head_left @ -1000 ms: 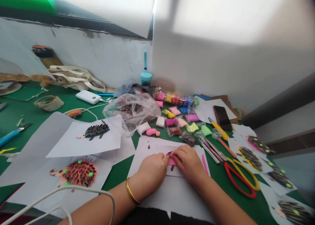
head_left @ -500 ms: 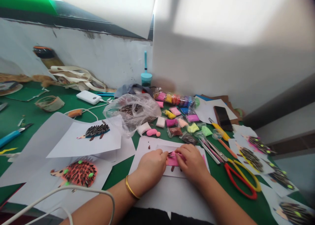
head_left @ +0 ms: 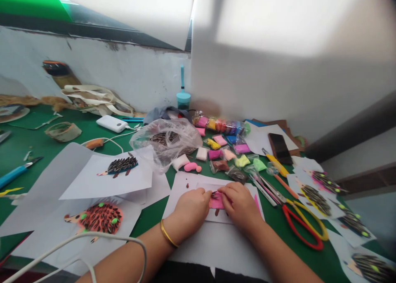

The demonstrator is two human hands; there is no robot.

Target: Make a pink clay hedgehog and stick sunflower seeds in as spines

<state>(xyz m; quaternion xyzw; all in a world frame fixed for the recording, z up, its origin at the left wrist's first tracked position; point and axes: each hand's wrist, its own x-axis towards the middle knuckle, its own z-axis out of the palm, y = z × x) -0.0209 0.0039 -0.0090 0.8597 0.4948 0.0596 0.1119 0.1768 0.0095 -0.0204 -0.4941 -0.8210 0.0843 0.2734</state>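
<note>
A flat pink clay shape (head_left: pixel 216 201) with brown clay legs lies on a small white sheet (head_left: pixel 210 219). Several dark sunflower seeds (head_left: pixel 214 195) stand at its upper left part. My left hand (head_left: pixel 192 208) is closed, its thumb and fingertips pressed together at the left edge of the clay beside the seeds. From the other side, my right hand (head_left: pixel 243 204) bends its closed fingers over the clay, the tips meeting at the seeds. Whatever small thing either hand pinches is hidden by the fingers. A pink clay strip (head_left: pixel 256 203) is partly visible right of my right hand.
Behind the hands lie a plastic bag of sunflower seeds (head_left: pixel 165 145) and several clay packets (head_left: pixel 243 160). Scissors (head_left: pixel 305 223), a yellow cutter (head_left: pixel 276 163) and a phone (head_left: pixel 280 148) are at right. Finished seed hedgehogs (head_left: pixel 100 218) lie on both sides; a white cable (head_left: pixel 102 236) crosses lower left.
My right hand's fingers have shifted very slightly at the clay's upper edge, and my left forearm has moved a little. The rest of the table looks the same.
</note>
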